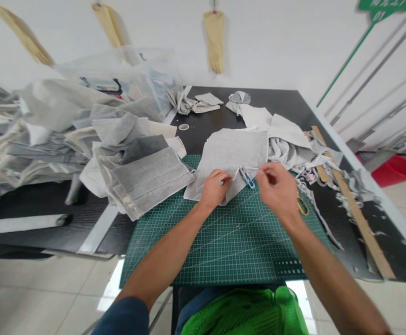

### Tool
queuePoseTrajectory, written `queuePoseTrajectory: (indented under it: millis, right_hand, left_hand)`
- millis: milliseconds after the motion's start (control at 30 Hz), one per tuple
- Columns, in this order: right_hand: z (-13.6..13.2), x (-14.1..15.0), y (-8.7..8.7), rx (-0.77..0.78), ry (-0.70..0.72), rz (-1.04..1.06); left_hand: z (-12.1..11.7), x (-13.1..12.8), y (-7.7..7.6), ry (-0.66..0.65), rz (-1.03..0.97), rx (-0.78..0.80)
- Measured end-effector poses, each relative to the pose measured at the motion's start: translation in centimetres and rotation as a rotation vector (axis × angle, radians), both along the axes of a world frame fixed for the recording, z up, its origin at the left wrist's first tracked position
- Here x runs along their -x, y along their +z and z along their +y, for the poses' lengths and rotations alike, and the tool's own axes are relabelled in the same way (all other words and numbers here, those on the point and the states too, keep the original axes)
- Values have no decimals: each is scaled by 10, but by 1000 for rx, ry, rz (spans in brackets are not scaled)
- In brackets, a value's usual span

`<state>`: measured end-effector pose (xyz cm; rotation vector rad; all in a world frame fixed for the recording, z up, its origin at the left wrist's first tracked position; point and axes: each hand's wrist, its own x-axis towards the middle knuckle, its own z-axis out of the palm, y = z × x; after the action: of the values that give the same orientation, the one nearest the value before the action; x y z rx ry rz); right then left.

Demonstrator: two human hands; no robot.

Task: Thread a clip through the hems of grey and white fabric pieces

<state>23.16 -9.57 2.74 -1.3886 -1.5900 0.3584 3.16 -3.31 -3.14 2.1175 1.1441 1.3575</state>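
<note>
A light grey cloth piece (238,144) lies on the green cutting mat (238,246), its near edge folded up. My left hand (217,188) is closed on this near edge, with a small shiny bit showing at the fingertips. Beside the cloth's right corner, my right hand (276,188) has its fingers pinched together; what they hold, if anything, is too small to make out. Between my hands sits a small blue tool (247,178), resembling thread snips, against the folded edge. Yellow scissor handles (302,206) show partly behind my right wrist.
Stacked grey cloth pieces (150,181) overlap the mat's left edge, with a large fabric heap (49,130) beyond. Cloths and scraps (287,135) pile up at right, near a wooden strip (360,223). A clear plastic box (161,70) stands behind. A tape ring (184,126) lies on the table.
</note>
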Motion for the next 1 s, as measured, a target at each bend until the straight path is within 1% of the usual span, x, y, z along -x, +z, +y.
queuePoseTrajectory:
  millis: [33,100,133,233,333,433,533,600,700,733,833,1000]
  right_hand:
    - [6,3,-6,11,-68,-53]
    - [18,10,-23,20,-87,-188]
    - [25,13,-33,15,-101,-222]
    - [38,16,-58,13,-127,-249]
    - [42,13,-70,26,-114,-226]
    - [40,10,-67,24,-101,-168]
    - [32,12,-52,-8,-87,-48]
    - [24,17,-40,-6,-32,38]
    - [14,28,-25,-34,33,43]
    - [12,33,-23,-21,82,37]
    - [10,41,-23,-42,168,52]
    - [13,40,-31,-99,133,156]
  left_hand:
    - [-1,0,1,2,-1,-6]
    - [-2,-1,2,14,4,-14]
    - [-2,-1,3,20,6,-17]
    - [-4,-1,5,32,8,-32]
    - [-5,-1,7,28,-2,-43]
    - [-8,-1,10,16,-25,-53]
    - [-9,-2,13,18,-46,-77]
    - [-10,-2,13,24,-38,-103]
    - [-11,-3,12,14,-8,-140]
    - [-11,-3,12,8,-4,-140]
    - [-12,-4,13,17,-37,-94]
    - [-15,-4,20,45,-111,-8]
